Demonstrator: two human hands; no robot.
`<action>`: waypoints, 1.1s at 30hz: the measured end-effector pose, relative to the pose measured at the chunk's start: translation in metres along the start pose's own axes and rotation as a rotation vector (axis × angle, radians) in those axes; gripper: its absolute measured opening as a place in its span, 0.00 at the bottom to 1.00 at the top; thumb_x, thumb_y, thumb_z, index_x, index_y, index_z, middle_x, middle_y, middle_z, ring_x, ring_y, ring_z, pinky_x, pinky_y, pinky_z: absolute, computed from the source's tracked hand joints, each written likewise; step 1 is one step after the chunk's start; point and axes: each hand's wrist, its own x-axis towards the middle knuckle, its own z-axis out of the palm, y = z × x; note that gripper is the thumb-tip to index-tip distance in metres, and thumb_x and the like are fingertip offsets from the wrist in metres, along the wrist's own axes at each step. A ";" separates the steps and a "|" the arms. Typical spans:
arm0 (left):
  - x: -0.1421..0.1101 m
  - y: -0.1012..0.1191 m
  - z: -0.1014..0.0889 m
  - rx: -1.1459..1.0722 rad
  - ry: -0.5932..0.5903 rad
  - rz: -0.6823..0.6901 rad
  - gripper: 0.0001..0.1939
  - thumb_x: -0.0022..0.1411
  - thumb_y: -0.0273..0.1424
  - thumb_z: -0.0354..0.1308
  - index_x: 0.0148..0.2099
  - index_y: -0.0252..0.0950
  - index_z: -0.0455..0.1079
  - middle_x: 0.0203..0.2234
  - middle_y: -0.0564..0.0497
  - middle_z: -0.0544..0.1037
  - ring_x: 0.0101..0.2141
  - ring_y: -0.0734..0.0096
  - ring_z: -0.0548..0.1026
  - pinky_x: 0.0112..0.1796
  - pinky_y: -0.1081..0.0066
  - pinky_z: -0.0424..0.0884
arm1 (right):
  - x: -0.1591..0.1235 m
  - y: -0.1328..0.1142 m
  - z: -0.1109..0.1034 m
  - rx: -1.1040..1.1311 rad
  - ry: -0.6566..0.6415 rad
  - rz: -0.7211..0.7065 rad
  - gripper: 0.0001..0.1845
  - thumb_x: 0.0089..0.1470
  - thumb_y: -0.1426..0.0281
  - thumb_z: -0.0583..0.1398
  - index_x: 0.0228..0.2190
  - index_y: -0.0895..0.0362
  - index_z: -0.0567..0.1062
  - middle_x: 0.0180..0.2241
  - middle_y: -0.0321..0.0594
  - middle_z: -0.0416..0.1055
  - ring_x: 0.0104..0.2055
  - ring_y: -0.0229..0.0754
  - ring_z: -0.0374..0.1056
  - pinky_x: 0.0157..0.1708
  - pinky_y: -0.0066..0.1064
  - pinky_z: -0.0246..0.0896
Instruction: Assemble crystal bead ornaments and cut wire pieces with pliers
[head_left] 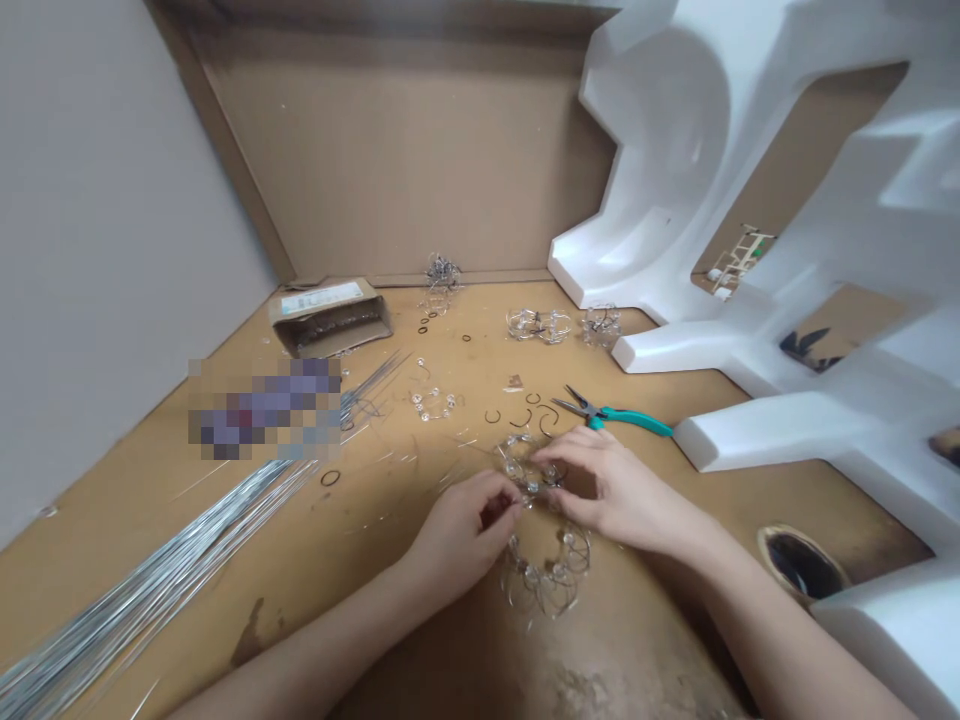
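A looped wire piece with clear beads (546, 575) lies on the table in front of me, its upper loops reaching up between both hands. My left hand (480, 515) pinches this beaded wire piece at its middle, thumb and forefinger pressed together. From the other side, my right hand (592, 480) grips the same piece, its thumb and fingers curved around the upper loops. Just beyond the right hand lie teal-handled pliers (600, 411) with their jaws apart. Several short curved wire bits (521, 418) are scattered near the pliers. The exact spot where the fingertips meet the wire is partly hidden.
A long bundle of straight wires (187, 570) runs across the left side. Behind it sit an open cardboard box (330, 318) and a small ring of beads (433, 404). Finished-looking beaded wire pieces (538, 325) stand at the back. White moulded foam (757, 430) borders the right.
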 end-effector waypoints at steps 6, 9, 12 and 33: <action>0.000 0.005 -0.011 0.107 -0.014 0.090 0.07 0.58 0.28 0.48 0.33 0.37 0.67 0.25 0.53 0.68 0.27 0.74 0.64 0.29 0.74 0.60 | 0.001 -0.004 0.010 0.029 -0.044 -0.098 0.20 0.48 0.77 0.55 0.45 0.53 0.68 0.34 0.37 0.72 0.41 0.40 0.64 0.45 0.36 0.50; 0.003 0.009 -0.017 0.126 -0.009 0.119 0.08 0.59 0.29 0.48 0.33 0.37 0.68 0.26 0.52 0.68 0.30 0.72 0.65 0.32 0.72 0.61 | 0.000 -0.011 0.008 0.023 -0.082 -0.098 0.20 0.46 0.80 0.53 0.42 0.54 0.68 0.33 0.37 0.71 0.38 0.40 0.64 0.42 0.34 0.51; 0.003 0.012 -0.020 0.152 -0.009 0.148 0.07 0.59 0.29 0.49 0.32 0.37 0.68 0.27 0.52 0.68 0.32 0.71 0.65 0.33 0.71 0.61 | -0.001 -0.017 0.005 -0.005 -0.118 -0.085 0.18 0.43 0.81 0.52 0.38 0.55 0.68 0.31 0.37 0.69 0.36 0.40 0.62 0.38 0.33 0.50; 0.000 0.012 -0.015 0.157 -0.003 0.176 0.05 0.53 0.23 0.51 0.31 0.37 0.66 0.29 0.53 0.65 0.31 0.74 0.64 0.32 0.73 0.61 | 0.007 -0.002 -0.003 0.301 -0.171 0.043 0.09 0.51 0.67 0.57 0.33 0.57 0.73 0.32 0.38 0.71 0.33 0.38 0.66 0.33 0.29 0.59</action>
